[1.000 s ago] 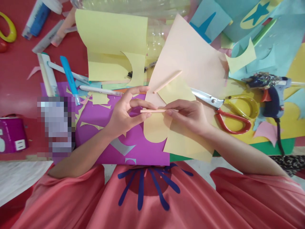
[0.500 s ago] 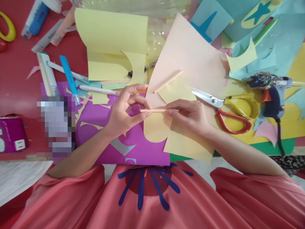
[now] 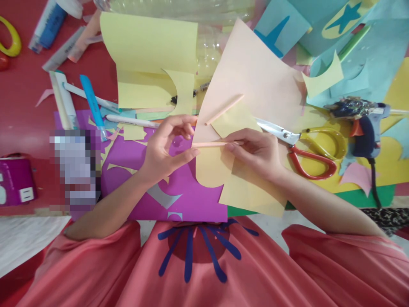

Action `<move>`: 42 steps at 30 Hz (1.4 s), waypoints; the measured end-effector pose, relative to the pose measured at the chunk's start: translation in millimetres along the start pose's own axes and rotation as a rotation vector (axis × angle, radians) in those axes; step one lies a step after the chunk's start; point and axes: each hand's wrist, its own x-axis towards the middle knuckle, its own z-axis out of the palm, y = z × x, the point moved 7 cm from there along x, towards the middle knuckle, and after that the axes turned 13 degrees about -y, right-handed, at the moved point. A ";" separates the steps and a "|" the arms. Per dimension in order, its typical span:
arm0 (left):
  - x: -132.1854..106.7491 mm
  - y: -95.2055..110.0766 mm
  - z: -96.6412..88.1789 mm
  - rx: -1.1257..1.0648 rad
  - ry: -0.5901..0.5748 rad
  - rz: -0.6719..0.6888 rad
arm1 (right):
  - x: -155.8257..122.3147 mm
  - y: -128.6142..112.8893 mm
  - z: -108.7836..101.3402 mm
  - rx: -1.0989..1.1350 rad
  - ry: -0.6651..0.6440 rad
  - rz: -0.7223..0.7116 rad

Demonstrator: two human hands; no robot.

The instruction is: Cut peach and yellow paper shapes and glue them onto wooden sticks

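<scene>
My right hand (image 3: pixel 255 151) pinches a thin rolled paper tube (image 3: pixel 209 144), pale peach and level, between thumb and fingers. My left hand (image 3: pixel 168 145) is at the tube's free left end. Its thumb tip lies close to that end, and whether it touches I cannot tell. The left fingers are curled and apart from the thumb. Beneath the hands is a yellow paper piece (image 3: pixel 212 170) with a rounded lower edge. A second peach paper tube (image 3: pixel 225 109) rests on a large peach sheet (image 3: pixel 252 64) just beyond.
Scissors (image 3: pixel 315 149) with red and yellow handles lie right of my right hand. Farther right is a glue gun (image 3: pixel 367 132). Several pens, including a blue marker (image 3: pixel 92 102), lie at left. Yellow sheets (image 3: pixel 153 42) and purple paper (image 3: pixel 191 204) cover the red table (image 3: pixel 19 94).
My left fingers have drawn away from the tube's left end, leaving it between them and the thumb. The tube, still in my right hand, has shifted slightly right and up.
</scene>
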 end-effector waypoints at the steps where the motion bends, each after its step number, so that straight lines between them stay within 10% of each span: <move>1: 0.3 1.3 1.9 0.015 -0.031 -0.008 | -0.2 -0.8 0.2 -0.009 -0.002 -0.002; 42: -3.4 -1.1 22.2 -0.119 -0.246 -0.240 | -2.6 -1.0 7.6 0.031 -0.102 0.013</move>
